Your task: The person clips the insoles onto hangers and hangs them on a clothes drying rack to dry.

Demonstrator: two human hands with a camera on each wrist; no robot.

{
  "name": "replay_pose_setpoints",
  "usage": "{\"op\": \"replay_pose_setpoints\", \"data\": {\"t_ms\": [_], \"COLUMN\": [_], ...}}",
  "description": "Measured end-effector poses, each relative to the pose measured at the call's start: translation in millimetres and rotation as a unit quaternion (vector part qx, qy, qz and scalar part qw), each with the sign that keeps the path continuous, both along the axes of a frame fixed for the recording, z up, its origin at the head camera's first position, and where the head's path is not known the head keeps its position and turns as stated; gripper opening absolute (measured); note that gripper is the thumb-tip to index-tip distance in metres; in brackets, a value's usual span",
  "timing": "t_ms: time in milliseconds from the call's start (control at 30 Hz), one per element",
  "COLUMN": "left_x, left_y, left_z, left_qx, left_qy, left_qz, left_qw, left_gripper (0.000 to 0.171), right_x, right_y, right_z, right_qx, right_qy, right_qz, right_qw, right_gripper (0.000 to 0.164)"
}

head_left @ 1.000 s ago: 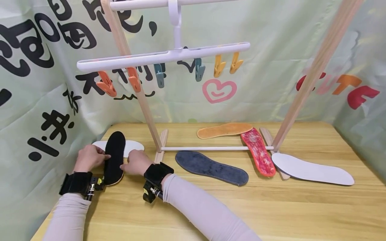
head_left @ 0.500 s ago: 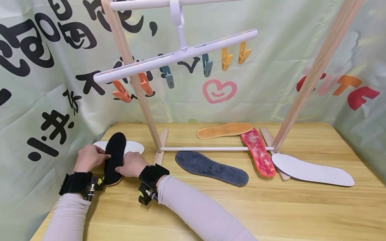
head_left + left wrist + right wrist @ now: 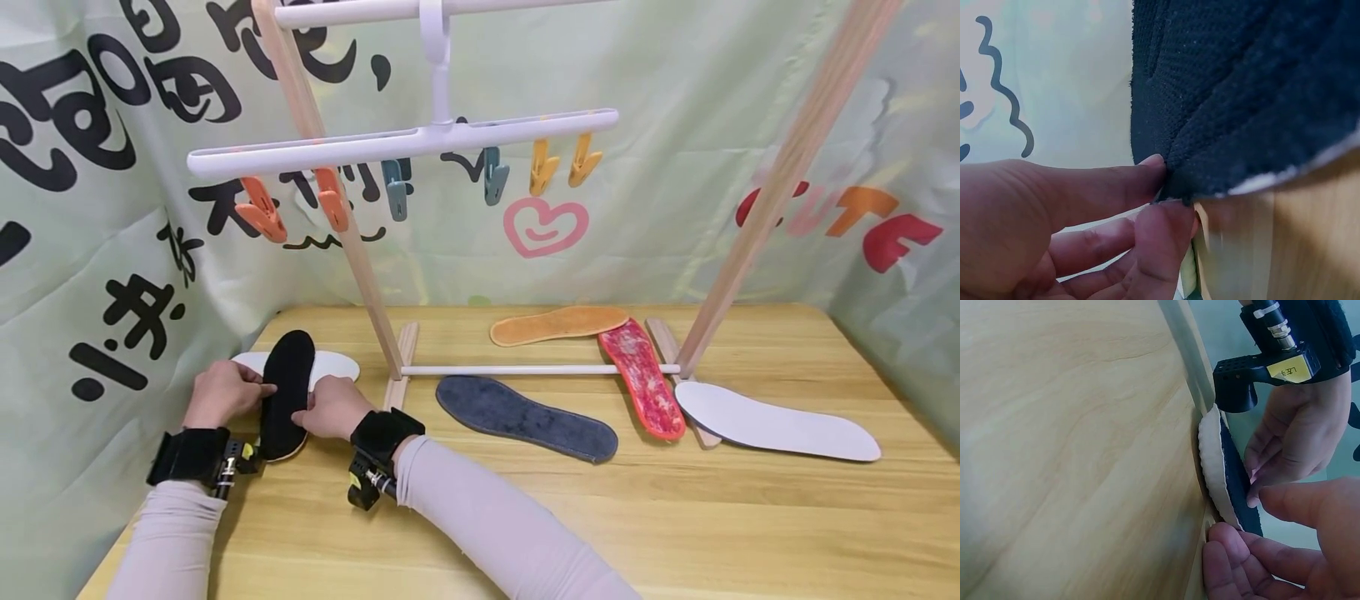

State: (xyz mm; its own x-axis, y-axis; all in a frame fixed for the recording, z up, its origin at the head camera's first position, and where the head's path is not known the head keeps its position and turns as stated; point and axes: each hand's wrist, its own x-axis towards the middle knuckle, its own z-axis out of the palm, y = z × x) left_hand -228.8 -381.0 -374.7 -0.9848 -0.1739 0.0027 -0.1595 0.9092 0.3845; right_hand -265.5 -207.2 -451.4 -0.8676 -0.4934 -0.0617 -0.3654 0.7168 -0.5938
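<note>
A black insole (image 3: 285, 392) with a pale underside stands tilted at the left of the table, held between both hands. My left hand (image 3: 223, 393) pinches its left edge; in the left wrist view the thumb lies on the black textured face and fingers are behind the edge. At the opposite edge my right hand (image 3: 335, 408) grips it between thumb and fingers, as the right wrist view shows with the insole's pale side (image 3: 1213, 462) turned to the table. Behind the black insole lies a white insole (image 3: 330, 365), partly hidden by it and the hands.
A wooden rack (image 3: 367, 283) carries a white hanger (image 3: 420, 140) with orange, blue and yellow clips (image 3: 543, 171). Around its base lie a dark grey insole (image 3: 525, 421), a tan insole (image 3: 558, 325), a red insole (image 3: 641, 379) and another white insole (image 3: 776, 422).
The hanger has swung to the right and back again. My right hand has shifted slightly left against the black insole, and the insole's top has tipped a little to the right.
</note>
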Motion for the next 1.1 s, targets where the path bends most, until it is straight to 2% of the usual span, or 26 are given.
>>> {"op": "replay_pose_setpoints", "data": {"t_ms": [267, 533, 667, 900, 1000, 1100], "left_x": [-3.3, -5.9, -6.0, -6.0, -5.6, -5.8], "left_y": [5, 5, 6, 11, 13, 14], "left_z": [-0.3, -3.0, -4.5, -4.3, -3.4, -3.2], "left_qx": [0.011, 0.017, 0.021, 0.03, 0.034, 0.036], "left_qy": [0.005, 0.004, 0.01, 0.007, 0.001, 0.0], "left_qz": [-0.004, -0.01, -0.019, -0.028, -0.031, -0.036], "left_qw": [0.9999, 0.9998, 0.9996, 0.9991, 0.999, 0.9987], "left_gripper": [0.031, 0.033, 0.033, 0.035, 0.037, 0.037], "right_x": [-2.1, -3.9, 4.1, 34.0, 36.6, 31.7], "right_y": [7, 9, 18, 47, 48, 47], "right_z": [4.4, -2.6, 9.3, 58.4, 60.0, 54.1], "right_qx": [0.009, -0.008, -0.019, -0.056, -0.046, -0.041], "right_qy": [0.02, 0.031, 0.015, -0.041, -0.035, -0.028], "right_qz": [0.009, 0.005, 0.002, -0.017, -0.024, -0.021], "right_qw": [1.0, 0.999, 1.0, 0.997, 0.998, 0.999], "right_gripper": [0.057, 0.058, 0.058, 0.054, 0.051, 0.05]}}
